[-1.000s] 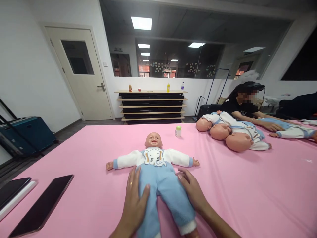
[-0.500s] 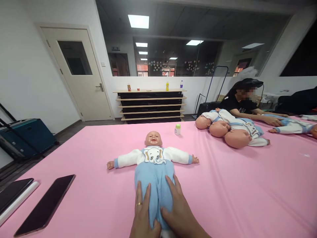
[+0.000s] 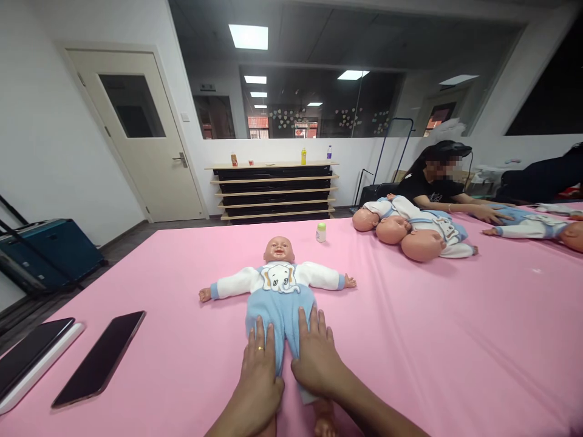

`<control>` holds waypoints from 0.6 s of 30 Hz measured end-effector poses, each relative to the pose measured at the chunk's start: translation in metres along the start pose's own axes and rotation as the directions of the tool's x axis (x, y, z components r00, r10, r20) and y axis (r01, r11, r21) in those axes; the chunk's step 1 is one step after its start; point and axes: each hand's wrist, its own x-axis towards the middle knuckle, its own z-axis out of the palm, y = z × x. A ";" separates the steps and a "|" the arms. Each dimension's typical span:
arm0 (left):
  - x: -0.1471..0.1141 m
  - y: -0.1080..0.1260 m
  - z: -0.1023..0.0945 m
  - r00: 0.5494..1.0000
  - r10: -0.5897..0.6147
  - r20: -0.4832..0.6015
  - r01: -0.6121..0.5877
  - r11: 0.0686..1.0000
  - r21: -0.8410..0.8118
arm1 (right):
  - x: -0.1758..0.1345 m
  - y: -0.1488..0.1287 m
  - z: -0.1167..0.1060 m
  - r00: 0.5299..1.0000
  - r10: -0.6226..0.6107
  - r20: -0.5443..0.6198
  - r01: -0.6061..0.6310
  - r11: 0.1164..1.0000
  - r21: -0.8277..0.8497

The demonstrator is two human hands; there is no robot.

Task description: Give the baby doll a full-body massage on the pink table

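A baby doll [image 3: 277, 285] in a white and light blue outfit with an elephant on its chest lies on its back, arms spread wide, head pointing away from me. My left hand [image 3: 260, 370], with a ring on one finger, lies flat over the doll's leg on the left. Over the other leg rests my right hand [image 3: 317, 352], its fingers stretched toward the doll's waist. Both palms press on the blue trousers. One bare doll foot [image 3: 325, 422] shows below my right wrist; the other foot is mostly hidden.
Pink cloth [image 3: 182, 358] covers the table. Phones [image 3: 100, 358] lie at the left, and a small green-capped bottle [image 3: 321, 232] stands beyond the doll. Several more dolls [image 3: 422, 244] are piled at the right, where a person [image 3: 437, 182] handles another doll [image 3: 531, 227].
My hands have flattened over the doll's legs, which now lie further apart with a foot showing. The camera view has shifted slightly.
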 end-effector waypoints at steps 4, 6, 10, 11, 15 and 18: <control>-0.003 0.005 0.000 1.000 -0.012 0.028 0.010 0.999 0.052 | 0.003 0.007 0.009 0.999 -0.016 -0.031 0.017 0.999 0.036; -0.005 0.008 -0.002 0.999 -0.021 0.028 0.019 0.998 0.057 | 0.003 0.011 0.009 0.999 -0.025 -0.045 0.028 0.997 0.069; -0.005 0.010 -0.012 0.996 -0.033 -0.078 0.037 0.999 0.038 | 0.002 0.021 -0.003 0.993 -0.038 -0.116 0.063 0.975 0.215; -0.002 0.009 -0.016 0.992 -0.038 -0.120 0.040 0.999 0.020 | 0.002 0.025 -0.008 0.986 -0.031 -0.161 0.073 0.963 0.260; 0.025 0.005 -0.039 0.964 -0.030 -0.265 0.006 0.996 -0.094 | 0.013 0.034 -0.030 0.946 0.041 -0.322 0.099 0.908 0.407; 0.064 0.011 -0.054 0.938 0.004 -0.348 -0.076 0.978 -0.196 | 0.033 0.031 -0.036 0.930 0.035 -0.367 0.151 0.872 0.465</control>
